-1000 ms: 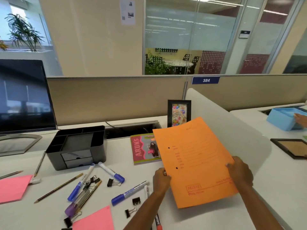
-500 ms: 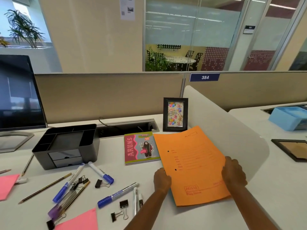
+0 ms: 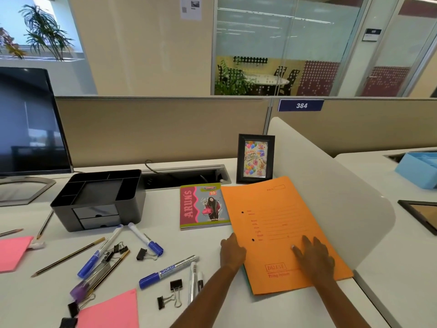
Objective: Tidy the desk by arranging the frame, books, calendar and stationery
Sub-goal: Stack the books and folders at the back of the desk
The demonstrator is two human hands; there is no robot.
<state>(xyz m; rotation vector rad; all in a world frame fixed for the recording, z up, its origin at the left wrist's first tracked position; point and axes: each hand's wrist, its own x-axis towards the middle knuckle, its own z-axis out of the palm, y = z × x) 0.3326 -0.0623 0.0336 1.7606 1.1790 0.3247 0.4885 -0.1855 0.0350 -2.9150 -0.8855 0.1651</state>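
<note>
orange card filing folder (image 3: 281,230) lies flat on the white desk (image 3: 212,240), its right edge against the white curved divider panel (image 3: 331,185) and its far left corner just overlapping the pink and grey "arun's" notebook (image 3: 203,205). the right hand (image 3: 313,255) rests palm down on the cover, fingers spread and gripping nothing, probably to press the folder flat and hold it in place. the left hand (image 3: 233,252) curls at the folder's left edge; whether its fingers pinch the edge or only nudge it i cannot tell, but it looks set to square the folder up. a sliver of green shows under the near left corner, so something may lie beneath.

the black photo frame with a birthday card (image 3: 255,159) stands upright at the back, beside the divider. the black plastic desk organiser (image 3: 99,200) sits to the left, and blue-capped markers (image 3: 101,254), pencils (image 3: 68,256), binder clips (image 3: 175,287) and pink paper sheets (image 3: 111,311) lie scattered in front of it, not yet sorted.

a second ago the folder was lifted and tilted between both hands, one at each side edge; half a second ago it was lower; now it is down, with the right hand moved from the edge onto the cover.
</note>
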